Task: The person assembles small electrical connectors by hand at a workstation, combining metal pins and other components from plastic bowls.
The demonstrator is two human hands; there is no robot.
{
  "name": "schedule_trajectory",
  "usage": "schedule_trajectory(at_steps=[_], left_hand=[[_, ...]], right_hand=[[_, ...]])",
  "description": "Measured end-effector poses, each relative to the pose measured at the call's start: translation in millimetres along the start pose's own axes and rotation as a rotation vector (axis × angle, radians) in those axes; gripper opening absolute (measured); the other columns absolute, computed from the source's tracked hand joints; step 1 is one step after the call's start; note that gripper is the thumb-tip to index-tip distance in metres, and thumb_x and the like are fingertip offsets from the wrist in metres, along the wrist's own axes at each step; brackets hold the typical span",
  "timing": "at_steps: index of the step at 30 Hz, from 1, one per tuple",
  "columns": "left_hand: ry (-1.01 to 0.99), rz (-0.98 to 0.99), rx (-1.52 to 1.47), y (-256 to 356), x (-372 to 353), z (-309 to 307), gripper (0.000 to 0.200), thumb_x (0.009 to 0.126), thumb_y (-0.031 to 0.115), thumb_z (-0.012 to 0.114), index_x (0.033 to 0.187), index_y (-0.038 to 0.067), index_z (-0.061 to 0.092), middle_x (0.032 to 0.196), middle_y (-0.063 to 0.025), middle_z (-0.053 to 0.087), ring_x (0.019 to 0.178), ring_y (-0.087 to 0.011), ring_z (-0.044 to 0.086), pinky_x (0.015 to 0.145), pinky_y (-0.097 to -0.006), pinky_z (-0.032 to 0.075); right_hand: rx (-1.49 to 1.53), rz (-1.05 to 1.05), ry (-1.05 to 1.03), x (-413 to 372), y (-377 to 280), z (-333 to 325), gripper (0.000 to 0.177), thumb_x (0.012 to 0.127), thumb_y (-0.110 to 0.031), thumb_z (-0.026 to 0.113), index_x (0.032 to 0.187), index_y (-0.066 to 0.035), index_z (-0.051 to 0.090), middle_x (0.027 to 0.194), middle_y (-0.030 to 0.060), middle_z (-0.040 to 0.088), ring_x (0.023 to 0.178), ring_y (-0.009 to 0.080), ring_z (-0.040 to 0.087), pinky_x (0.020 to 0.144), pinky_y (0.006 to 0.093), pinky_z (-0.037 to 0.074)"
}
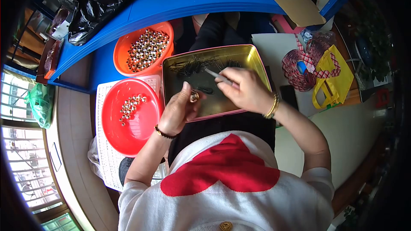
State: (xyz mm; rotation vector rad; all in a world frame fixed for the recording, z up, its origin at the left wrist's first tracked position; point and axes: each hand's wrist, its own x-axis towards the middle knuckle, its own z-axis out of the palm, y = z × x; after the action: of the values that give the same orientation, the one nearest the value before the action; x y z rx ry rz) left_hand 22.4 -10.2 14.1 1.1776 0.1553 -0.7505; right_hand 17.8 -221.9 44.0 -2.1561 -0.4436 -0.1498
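Note:
My left hand (176,110) is closed, pinching a small shiny gold ball (194,97) between thumb and fingers over the near left part of a gold-coloured tin tray (252,57). In my right hand (246,87) is a slim grey pen-like tool (212,74), its tip pointing to the far left. The tool's exact kind cannot be made out. Thin black strands (190,66) lie bunched along the tray's far side, and a small dark loop (206,90) rests between my hands. The tray sits on my lap.
To the left, a red basin (143,133) holds some shiny balls; an orange basin (121,55) behind it holds many more. A white plastic crate (112,173) supports the red basin. A blue table (188,0) spans the far side. Checked ribbon rolls (295,70) and a yellow bag (338,79) lie right.

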Motion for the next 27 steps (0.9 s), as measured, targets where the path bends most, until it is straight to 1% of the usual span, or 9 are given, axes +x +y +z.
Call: schedule_trajectory(at_steps=[8,10,13,15,18,20,22,24,27], left_hand=[[0.005,0.031,-0.29,44,62,-86,0.04,0.09,0.047,0.048,0.087,0.008,0.059,0.069,0.0002,0.058,0.056,-0.0078,0.051,0.048,-0.0215,0.041],[0.145,0.301,-0.241,70,87,-104,0.059,0.086,0.055,0.05,0.107,0.0,0.054,0.083,-0.0097,0.061,0.069,-0.016,0.059,0.06,-0.0282,0.049],[0.427,0.399,-0.004,91,87,-126,0.106,0.075,0.068,0.054,0.135,-0.01,0.015,0.115,-0.0291,0.049,0.092,-0.0358,0.06,0.08,-0.0392,0.05],[0.4,0.404,0.103,80,90,-173,0.085,0.078,0.059,0.058,0.125,-0.007,0.033,0.109,-0.027,0.052,0.086,-0.0337,0.063,0.069,-0.0389,0.053],[0.678,0.35,0.329,36,67,-220,0.037,0.086,0.032,0.059,0.105,0.0,0.054,0.088,-0.013,0.063,0.065,-0.021,0.065,0.052,-0.0307,0.053],[0.768,0.375,0.517,-12,51,-259,0.028,0.085,0.026,0.061,0.09,-0.001,0.062,0.076,-0.0082,0.065,0.064,-0.0174,0.064,0.052,-0.0272,0.048],[0.907,0.393,0.806,-64,46,-307,0.028,0.081,0.025,0.064,0.089,-0.001,0.066,0.071,-0.0128,0.066,0.065,-0.0264,0.064,0.063,-0.0341,0.05],[0.969,0.337,1.268,-81,27,-294,0.031,0.082,0.026,0.059,0.098,0.0,0.064,0.083,-0.0203,0.065,0.076,-0.0351,0.062,0.071,-0.0409,0.049],[1.052,0.305,1.492,-114,35,-309,0.038,0.084,0.024,0.057,0.119,0.009,0.053,0.115,-0.022,0.055,0.11,-0.0397,0.048,0.091,-0.047,0.042]], right_hand=[[-0.428,0.14,-0.358,-21,52,-19,0.015,0.075,-0.017,0.06,0.078,-0.002,0.058,0.072,0.0154,0.06,0.073,0.034,0.06,0.066,0.0434,0.046],[-0.451,0.065,-0.356,-18,56,-10,0.015,0.074,-0.016,0.06,0.075,-0.001,0.058,0.074,0.0178,0.062,0.075,0.0356,0.061,0.07,0.0455,0.047],[-0.588,-0.076,-0.418,-14,61,-2,0.011,0.07,-0.013,0.061,0.076,-0.003,0.059,0.078,0.0149,0.061,0.082,0.0318,0.061,0.075,0.0441,0.045],[-0.652,-0.225,-0.445,-11,67,2,0.008,0.07,-0.008,0.058,0.077,-0.006,0.059,0.077,0.0113,0.058,0.083,0.0285,0.06,0.076,0.041,0.044],[-0.732,-0.243,-0.474,-9,79,6,0.011,0.07,-0.012,0.06,0.078,-0.005,0.061,0.079,0.0127,0.059,0.084,0.0296,0.06,0.077,0.0415,0.045],[-0.653,-0.109,-0.499,-8,71,17,0.014,0.07,-0.014,0.061,0.078,-0.003,0.061,0.082,0.0145,0.061,0.086,0.0309,0.06,0.078,0.0418,0.045],[-0.528,0.085,-0.628,-1,54,18,0.017,0.071,-0.016,0.06,0.081,-0.002,0.062,0.088,0.0166,0.062,0.088,0.0329,0.06,0.08,0.0419,0.047],[-0.403,0.058,-0.709,3,46,18,0.017,0.07,-0.014,0.059,0.083,-0.004,0.062,0.086,0.0151,0.061,0.087,0.0319,0.06,0.078,0.0415,0.048],[-0.395,-0.052,-0.565,3,56,17,0.018,0.069,-0.013,0.059,0.085,-0.007,0.062,0.084,0.0129,0.06,0.085,0.0318,0.06,0.077,0.0428,0.047]])
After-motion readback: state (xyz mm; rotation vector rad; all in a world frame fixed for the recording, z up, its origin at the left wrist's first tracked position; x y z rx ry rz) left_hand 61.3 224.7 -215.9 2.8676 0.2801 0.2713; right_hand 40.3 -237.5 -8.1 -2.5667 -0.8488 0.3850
